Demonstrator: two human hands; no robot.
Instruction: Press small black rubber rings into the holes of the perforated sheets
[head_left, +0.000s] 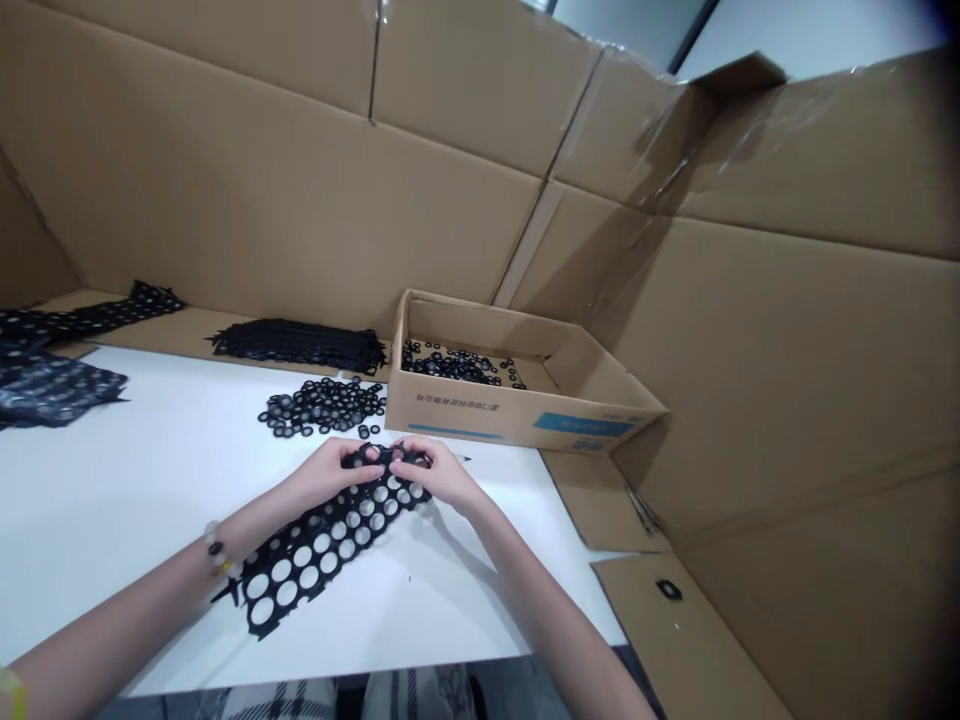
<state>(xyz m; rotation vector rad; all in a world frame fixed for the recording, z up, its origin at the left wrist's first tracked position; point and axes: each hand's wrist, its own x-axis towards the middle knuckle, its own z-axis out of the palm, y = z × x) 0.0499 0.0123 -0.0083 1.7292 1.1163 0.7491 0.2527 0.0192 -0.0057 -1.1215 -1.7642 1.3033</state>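
Head view, hands [334, 475] on punched sheet [315, 558], blue carton label [583, 425] unreadable

The perforated sheet [322, 548] lies on the tabletop [142, 500] in front of the person, its far end under the left hand [330, 475] and right hand [439, 472]. Behind the hands, an open cardboard box [517, 425] stands at the tabletop's far edge, with loose rings [457, 365] inside. Left of the box, a heap of rings [322, 407] lies on the tabletop, and behind that heap a stack of sheets [300, 345] lies on a cardboard strip [187, 330]. Further left lie more sheets [52, 390]. Cardboard panels [225, 170] stand behind and right of everything; a single ring [669, 590] rests on a cardboard flap [675, 640] right of the tabletop.
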